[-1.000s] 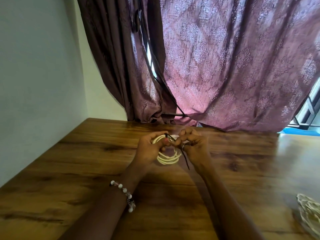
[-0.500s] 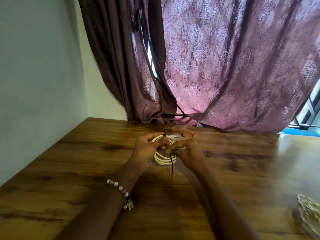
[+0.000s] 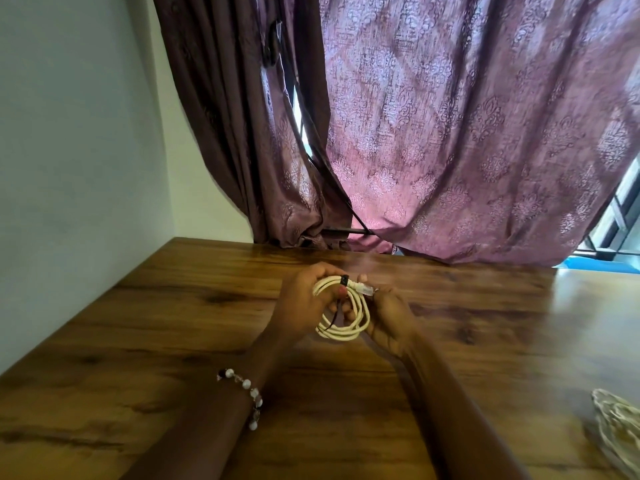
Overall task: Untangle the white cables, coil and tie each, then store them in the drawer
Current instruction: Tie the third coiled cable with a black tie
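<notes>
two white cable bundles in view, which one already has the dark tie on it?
The coiled white cable held between the left hand and right hand: dark tie at its top. The other bundle, at the table's right edge, shows none.

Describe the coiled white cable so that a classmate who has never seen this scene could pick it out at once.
Start at the wooden table in front of the purple curtain. Above its middle, the left hand and right hand hold the coiled white cable between them. A dark tie binds its top, unlike the pale bundle lying at the table's right edge.
</notes>
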The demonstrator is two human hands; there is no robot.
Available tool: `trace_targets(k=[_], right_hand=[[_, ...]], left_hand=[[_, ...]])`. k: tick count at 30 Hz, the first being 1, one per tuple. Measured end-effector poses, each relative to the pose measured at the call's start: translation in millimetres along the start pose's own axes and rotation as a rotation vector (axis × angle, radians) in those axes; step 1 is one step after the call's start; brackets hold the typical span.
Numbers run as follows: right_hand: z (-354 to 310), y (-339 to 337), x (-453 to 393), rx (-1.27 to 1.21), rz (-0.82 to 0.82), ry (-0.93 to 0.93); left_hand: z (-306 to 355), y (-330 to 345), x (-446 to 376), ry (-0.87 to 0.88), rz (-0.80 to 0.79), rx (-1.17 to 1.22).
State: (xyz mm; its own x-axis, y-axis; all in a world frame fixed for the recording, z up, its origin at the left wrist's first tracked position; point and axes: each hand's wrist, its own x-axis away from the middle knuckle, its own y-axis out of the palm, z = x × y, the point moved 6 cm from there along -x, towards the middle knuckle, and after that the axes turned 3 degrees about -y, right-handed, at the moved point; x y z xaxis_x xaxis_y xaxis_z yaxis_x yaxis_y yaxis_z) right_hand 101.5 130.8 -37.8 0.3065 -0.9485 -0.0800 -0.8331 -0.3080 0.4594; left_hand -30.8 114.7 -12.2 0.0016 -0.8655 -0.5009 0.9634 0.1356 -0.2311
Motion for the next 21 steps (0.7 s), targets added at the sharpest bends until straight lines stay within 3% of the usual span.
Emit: trace_targets(k=[4,6,12,17,21], right_hand=[[-0.6,2.8,4.9,-0.082,-0.044,0.090],[1.4,6.0,6.3,-0.085,-0.080,0.124],[7.2,-2.0,4.5,-0.081,-0.044,0.192],[3.2,-16.5,-5.4,-0.201,0.104,0.042],[-20.4,-26.6,3.1,0.197,0.241,-0.172]], left_hand=[[16.0,4.4,3.9,0.284,0.060,-0.293],[14.9,5.9,4.9,0.344,0.067,-0.374],[13.6,-1.1,4.0,0.318,0.050,-0.290],[13.4,5.7,4.8,0.280,-0.011,-0.248],[3.6,10.2,5.2,0.158,-0.003,-0.175]])
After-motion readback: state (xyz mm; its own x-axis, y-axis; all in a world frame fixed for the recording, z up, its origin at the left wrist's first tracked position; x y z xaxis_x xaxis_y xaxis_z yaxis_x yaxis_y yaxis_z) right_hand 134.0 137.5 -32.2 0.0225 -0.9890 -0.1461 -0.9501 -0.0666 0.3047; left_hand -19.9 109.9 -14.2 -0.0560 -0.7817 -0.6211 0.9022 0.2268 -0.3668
